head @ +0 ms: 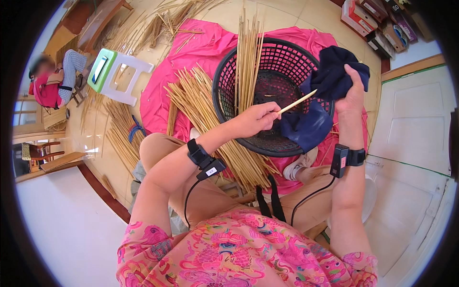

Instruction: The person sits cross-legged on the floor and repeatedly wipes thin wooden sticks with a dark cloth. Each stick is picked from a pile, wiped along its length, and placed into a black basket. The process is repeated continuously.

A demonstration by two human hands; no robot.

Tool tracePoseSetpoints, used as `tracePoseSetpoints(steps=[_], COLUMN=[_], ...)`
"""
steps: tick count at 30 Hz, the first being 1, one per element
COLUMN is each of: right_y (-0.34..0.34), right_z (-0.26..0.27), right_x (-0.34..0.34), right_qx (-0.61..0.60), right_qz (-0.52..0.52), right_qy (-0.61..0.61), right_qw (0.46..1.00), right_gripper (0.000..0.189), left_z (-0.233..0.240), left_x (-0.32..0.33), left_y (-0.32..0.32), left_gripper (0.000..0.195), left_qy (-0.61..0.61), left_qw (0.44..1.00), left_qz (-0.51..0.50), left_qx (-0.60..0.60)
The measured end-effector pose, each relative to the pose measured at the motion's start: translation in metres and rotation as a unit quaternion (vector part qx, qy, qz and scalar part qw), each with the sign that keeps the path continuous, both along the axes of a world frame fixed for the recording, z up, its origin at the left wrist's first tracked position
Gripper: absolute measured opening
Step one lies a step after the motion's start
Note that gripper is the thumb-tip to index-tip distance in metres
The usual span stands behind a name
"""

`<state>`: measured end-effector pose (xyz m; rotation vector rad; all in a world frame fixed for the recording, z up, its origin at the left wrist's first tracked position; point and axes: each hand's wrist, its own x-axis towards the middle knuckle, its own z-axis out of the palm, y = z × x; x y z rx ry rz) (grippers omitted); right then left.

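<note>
My left hand [256, 120] is over the near part of a black plastic basket [272, 42], gripping a pale, peeled-looking stalk [299, 100] between thumb and fingers. The stalk slants up to the right, its tip close to the cloth. At the basket's right side my right hand [350, 94] clutches a bunched navy cloth [335, 80]. Blue fabric [308, 125] also drapes over the basket's near right rim; whether it joins the bunched cloth I cannot tell. Several long stalks [247, 68] stand inside the basket, leaning on its far left wall.
A large bundle of stalks [211, 118] lies left of the basket on a pink sheet [157, 86]. Further left are a tied bundle [123, 129] and a green-and-white stool [118, 79] with a phone on it. A person [53, 82] sits beyond. Shoe boxes [376, 25] are stacked upper right.
</note>
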<state>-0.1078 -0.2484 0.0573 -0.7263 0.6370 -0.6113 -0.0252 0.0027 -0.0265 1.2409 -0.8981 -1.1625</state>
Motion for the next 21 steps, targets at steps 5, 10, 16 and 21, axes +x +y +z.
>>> tracePoseSetpoints(steps=[5,10,16,21], right_y=[0.076,0.075,-0.01,0.015], right_z=[-0.02,-0.017,0.008,-0.022], right_x=[0.008,0.009,-0.004,0.0], right_qx=[-0.043,-0.079,-0.039,-0.023], right_qz=[0.08,0.093,0.006,0.041], right_qy=[0.099,0.129,0.026,0.055], right_qw=[0.991,0.984,0.999,0.997], right_gripper=[0.02,0.019,0.022,0.016], left_z=[0.022,0.021,0.019,0.015], left_x=[0.007,0.011,0.0,0.008], left_y=[-0.013,-0.014,-0.003,-0.011], left_gripper=[0.014,0.019,0.024,0.023], left_qy=[0.317,0.316,0.354,0.203], left_qw=[0.948,0.947,0.92,0.974], left_qz=[-0.025,-0.037,-0.149,-0.08], left_qx=[0.032,0.033,0.076,0.062])
